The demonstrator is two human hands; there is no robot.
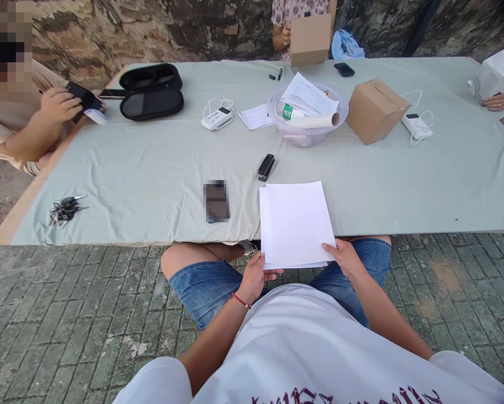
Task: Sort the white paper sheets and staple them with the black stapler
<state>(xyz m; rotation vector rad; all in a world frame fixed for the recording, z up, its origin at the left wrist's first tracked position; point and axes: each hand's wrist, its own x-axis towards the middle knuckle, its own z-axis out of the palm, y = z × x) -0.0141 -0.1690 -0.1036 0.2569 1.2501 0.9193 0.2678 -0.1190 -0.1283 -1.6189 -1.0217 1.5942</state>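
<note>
Several white sheets of paper (296, 224), slightly out of line with each other, lie partly over the table's near edge. My left hand (258, 275) grips their near left corner, its fingers beneath and its thumb at the side. At the near right edge, my right hand (343, 257) pinches the sheets with the thumb on top; its other fingers are mostly hidden below. A black stapler (266, 167) sits just beyond the far left corner of the paper. Left of the sheets lies a dark phone (216, 201), blurred by pixelation.
A clear plastic basin (308, 134) holds papers, a bottle and a roll. Beside it stand a cardboard box (376, 112) and a white corded device (418, 126); another corded device (216, 118), a black case (151, 104) and keys (67, 210) lie leftward. Other people sit around the cloth-covered table (151, 168).
</note>
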